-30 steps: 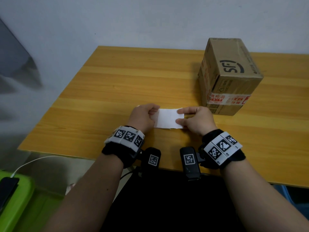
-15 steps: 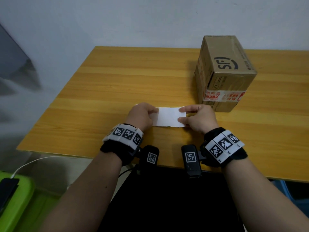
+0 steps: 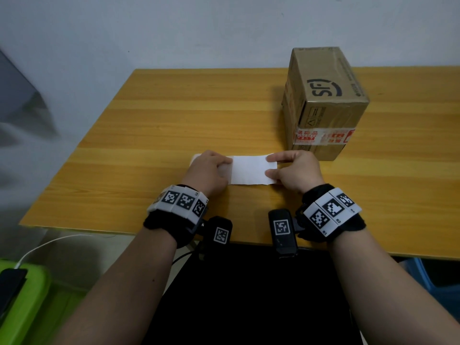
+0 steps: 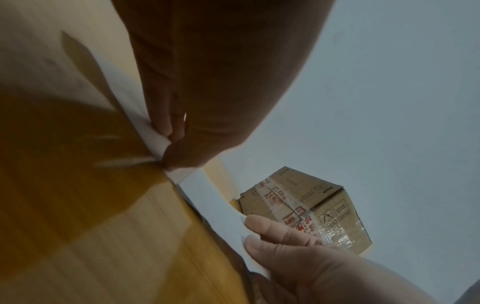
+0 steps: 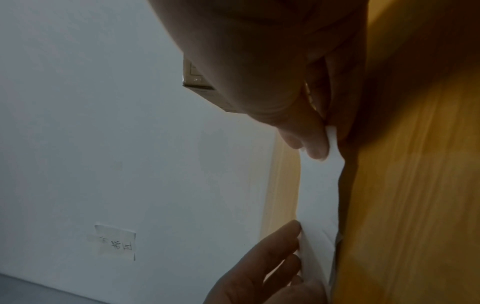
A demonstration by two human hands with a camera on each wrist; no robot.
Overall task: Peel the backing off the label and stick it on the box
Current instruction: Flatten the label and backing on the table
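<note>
A white label (image 3: 249, 169) is stretched just above the wooden table (image 3: 174, 115) between my two hands. My left hand (image 3: 227, 168) pinches its left end, where a paler backing layer (image 3: 224, 171) shows; a white corner (image 3: 195, 157) sticks out past the knuckles. My right hand (image 3: 270, 166) pinches the right end between thumb and forefinger. The left wrist view shows the left fingers (image 4: 166, 135) curled on the paper (image 4: 210, 201). In the right wrist view the right fingertips (image 5: 315, 144) nip the label (image 5: 319, 195). The taped cardboard box (image 3: 323, 100) stands upright just behind the right hand.
A wall runs along the table's far edge, with a small taped note (image 5: 115, 241) on it. Left of my seat and below table level is a green bin (image 3: 27, 302) with a dark phone (image 3: 10, 282) and a white cable (image 3: 49, 245).
My hands have drawn apart, so more white label shows between them. A white corner now peeks out beyond the left hand. The box stays put.
</note>
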